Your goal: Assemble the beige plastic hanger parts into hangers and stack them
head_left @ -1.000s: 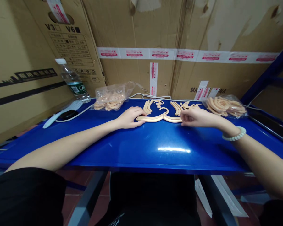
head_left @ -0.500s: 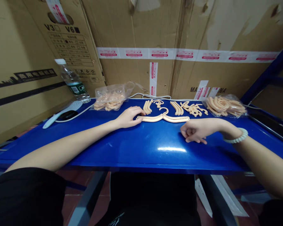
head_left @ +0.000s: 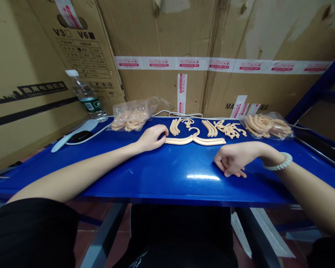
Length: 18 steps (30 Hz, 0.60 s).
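on the blue surface [head_left: 167, 186], one hanger [head_left: 181, 141] lay mid-span, apparently fully assembled. the left hand [head_left: 153, 138] touched its left end, grip unconfirmed; the right hand [head_left: 236, 159] was curled nearer the front edge, any contents hidden. curved bars [head_left: 210, 128] and small pieces [head_left: 231, 130] lay behind, unassembled.
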Motion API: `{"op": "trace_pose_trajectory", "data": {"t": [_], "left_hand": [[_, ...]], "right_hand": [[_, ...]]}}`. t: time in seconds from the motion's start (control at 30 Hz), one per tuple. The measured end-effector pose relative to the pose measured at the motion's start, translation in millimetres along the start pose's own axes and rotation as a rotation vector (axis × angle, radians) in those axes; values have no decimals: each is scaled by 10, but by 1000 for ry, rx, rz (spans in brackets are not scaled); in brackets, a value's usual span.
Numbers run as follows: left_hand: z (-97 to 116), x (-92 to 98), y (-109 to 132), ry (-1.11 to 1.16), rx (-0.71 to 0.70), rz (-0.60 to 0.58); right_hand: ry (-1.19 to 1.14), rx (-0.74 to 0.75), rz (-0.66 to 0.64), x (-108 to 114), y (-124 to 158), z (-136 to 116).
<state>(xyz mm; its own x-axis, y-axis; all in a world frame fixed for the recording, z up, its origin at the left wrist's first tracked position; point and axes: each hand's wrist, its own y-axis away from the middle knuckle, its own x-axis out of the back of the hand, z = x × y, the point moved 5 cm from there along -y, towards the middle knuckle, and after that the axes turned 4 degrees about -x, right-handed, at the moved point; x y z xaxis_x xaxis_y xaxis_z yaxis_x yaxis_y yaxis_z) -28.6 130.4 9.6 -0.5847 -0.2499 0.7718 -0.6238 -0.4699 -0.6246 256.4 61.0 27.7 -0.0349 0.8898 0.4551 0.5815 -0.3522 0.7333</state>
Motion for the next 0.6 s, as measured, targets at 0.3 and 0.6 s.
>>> {"op": "trace_pose_trajectory", "data": {"t": [0.3, 0.6], "left_hand": [[-12, 5, 1, -28, 37, -8], [-11, 12, -5, -36, 22, -5]], "right_hand": [[7, 4, 8, -3, 0, 8], [8, 1, 11, -7, 6, 3]]}}
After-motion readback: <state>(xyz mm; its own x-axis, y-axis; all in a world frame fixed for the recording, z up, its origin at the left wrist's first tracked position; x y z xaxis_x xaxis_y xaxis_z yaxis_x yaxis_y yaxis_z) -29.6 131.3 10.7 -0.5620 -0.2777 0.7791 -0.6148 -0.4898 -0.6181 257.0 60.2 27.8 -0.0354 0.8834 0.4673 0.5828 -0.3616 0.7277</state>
